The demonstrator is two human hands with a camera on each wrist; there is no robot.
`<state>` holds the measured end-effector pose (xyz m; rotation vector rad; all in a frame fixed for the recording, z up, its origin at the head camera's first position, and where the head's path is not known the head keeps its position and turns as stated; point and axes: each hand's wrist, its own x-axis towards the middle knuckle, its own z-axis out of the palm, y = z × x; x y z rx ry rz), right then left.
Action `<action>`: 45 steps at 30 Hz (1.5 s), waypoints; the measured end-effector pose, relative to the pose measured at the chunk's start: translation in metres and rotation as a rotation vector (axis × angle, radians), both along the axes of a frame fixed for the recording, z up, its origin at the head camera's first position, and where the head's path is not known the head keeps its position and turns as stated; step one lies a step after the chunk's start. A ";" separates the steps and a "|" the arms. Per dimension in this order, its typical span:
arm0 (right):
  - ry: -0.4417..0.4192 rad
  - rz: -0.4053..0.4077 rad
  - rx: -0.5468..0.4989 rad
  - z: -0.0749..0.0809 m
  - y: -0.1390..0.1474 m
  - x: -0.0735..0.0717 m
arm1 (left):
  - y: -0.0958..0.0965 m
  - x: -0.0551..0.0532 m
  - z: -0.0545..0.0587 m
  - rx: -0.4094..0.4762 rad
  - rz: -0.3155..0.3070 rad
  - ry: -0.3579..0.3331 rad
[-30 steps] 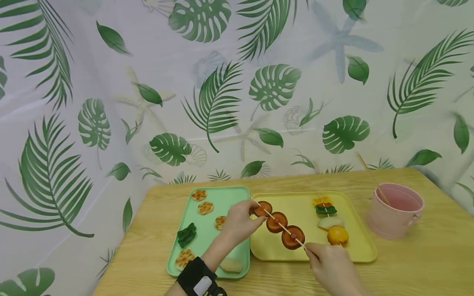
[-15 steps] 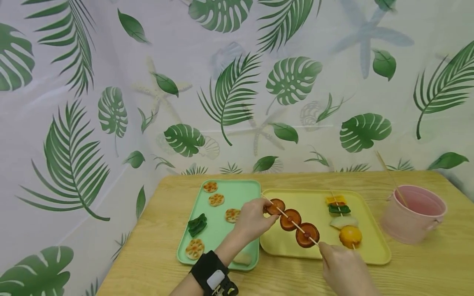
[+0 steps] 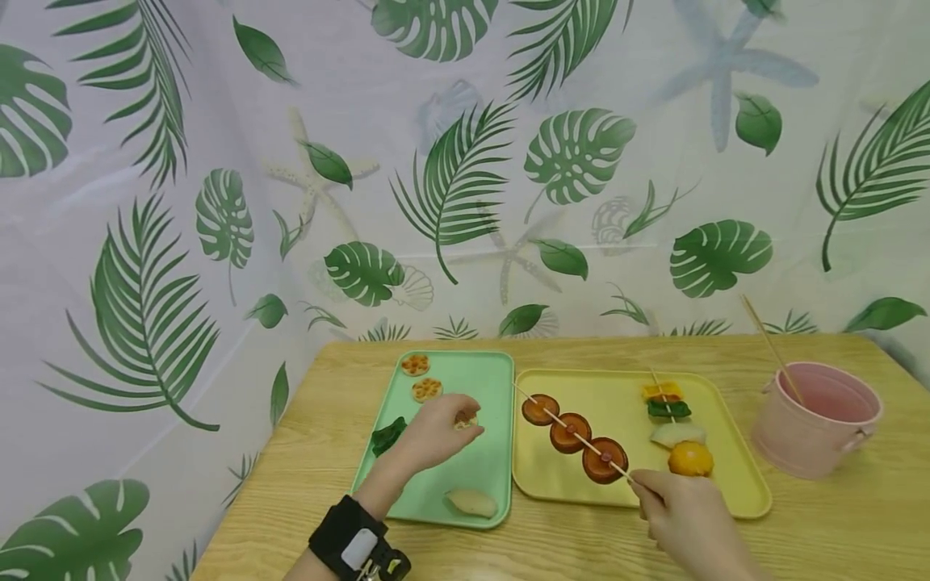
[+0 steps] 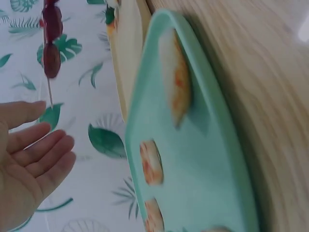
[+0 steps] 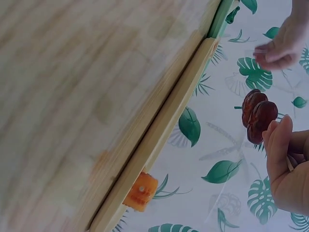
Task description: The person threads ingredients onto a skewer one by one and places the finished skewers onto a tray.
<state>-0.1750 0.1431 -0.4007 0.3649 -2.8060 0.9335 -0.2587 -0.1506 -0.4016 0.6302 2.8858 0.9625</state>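
- Head view, 6 o'clock: the left hand (image 3: 432,436) covers part of a browned slice (image 3: 466,420); whether they touch cannot be told.
- Head view, past 4 o'clock: the right hand (image 3: 686,504) hides the near end of the skewer (image 3: 578,437).
- Head view, 4 o'clock: the pink bucket (image 3: 806,444) hides the foot of its sticks (image 3: 772,344), too fine to count.
- Left wrist view, 5 o'clock: the bottom edge cuts off a pale piece (image 4: 217,229).
- Right wrist view, 2 o'clock: the left hand is blurred.

A wood-grained worktop (image 3: 269,484) is carrying a green tray (image 3: 483,387) at lower centre, a yellow tray (image 3: 606,403) and a pink bucket (image 3: 806,440) lower right.
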 end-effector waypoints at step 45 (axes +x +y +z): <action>-0.196 -0.066 0.034 -0.011 0.018 0.008 | -0.023 0.015 -0.050 -0.069 0.004 -0.127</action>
